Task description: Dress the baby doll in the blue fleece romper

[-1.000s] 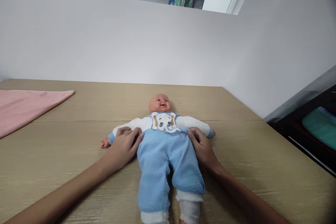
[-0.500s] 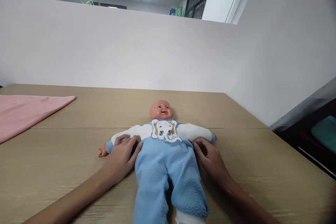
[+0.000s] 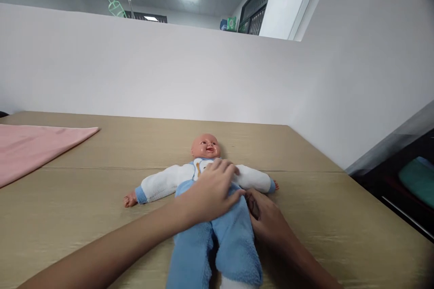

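A baby doll (image 3: 206,146) lies face up on the table, its arms spread and its head away from me. It wears a white top (image 3: 162,184) with blue cuffs and fuzzy blue trousers (image 3: 233,239). My left hand (image 3: 215,189) lies across the doll's chest and waist, fingers apart, covering most of the elephant print. Beside the doll's waist on the right, my right hand (image 3: 266,212) has its fingers curled against the edge of the trousers; what they pinch is too small to make out.
A pink cloth (image 3: 40,144) lies on the wooden table (image 3: 84,216) at the left. Behind the table stands a white partition (image 3: 152,72). At the right edge is a dark container (image 3: 403,185) with something green inside.
My left hand has moved right, from the doll's left-side sleeve onto its chest and waist. My right hand stays at the waist. The view has tilted up slightly.
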A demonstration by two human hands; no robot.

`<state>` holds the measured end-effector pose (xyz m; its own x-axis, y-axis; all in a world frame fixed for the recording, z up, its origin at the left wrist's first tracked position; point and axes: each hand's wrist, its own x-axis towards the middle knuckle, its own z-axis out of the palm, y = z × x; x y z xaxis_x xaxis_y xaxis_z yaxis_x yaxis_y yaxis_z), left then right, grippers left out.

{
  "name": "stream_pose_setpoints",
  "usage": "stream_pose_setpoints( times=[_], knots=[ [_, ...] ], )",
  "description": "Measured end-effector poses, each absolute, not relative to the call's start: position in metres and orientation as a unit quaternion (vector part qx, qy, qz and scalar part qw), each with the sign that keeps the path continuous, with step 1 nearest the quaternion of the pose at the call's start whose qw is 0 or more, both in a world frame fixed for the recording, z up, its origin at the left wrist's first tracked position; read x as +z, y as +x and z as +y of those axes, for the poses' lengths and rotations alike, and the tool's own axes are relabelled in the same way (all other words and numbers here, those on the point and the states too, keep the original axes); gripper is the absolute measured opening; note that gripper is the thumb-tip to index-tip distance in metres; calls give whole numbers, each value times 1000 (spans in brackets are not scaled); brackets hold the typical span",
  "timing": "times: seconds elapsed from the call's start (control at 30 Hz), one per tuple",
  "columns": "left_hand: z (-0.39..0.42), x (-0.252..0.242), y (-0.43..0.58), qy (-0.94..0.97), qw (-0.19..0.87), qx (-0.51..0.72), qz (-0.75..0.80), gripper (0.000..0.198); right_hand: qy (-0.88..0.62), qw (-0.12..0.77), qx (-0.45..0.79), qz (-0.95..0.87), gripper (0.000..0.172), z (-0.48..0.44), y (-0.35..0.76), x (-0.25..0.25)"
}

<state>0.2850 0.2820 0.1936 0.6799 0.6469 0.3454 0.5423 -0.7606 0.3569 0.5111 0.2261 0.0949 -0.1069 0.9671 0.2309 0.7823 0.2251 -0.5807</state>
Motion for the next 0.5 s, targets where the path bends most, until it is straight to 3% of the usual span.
stream_pose_setpoints(
  times=[0.1, 0.2, 0.33, 0.5],
  knots=[
    [308, 189, 337, 945, 15, 79, 318, 40, -589, 293, 153, -738, 13, 226, 515, 90],
    [335, 183, 367, 951, 6, 15, 308, 44, -582, 288, 170, -741, 5, 227, 518, 86],
    [350, 180, 373, 951, 16, 12, 308, 54, -584, 297, 165, -737, 5, 228, 518, 87],
    [351, 186, 354, 942, 37, 102, 319, 47, -542, 401, 247, -696, 32, 225, 503, 87]
  ],
)
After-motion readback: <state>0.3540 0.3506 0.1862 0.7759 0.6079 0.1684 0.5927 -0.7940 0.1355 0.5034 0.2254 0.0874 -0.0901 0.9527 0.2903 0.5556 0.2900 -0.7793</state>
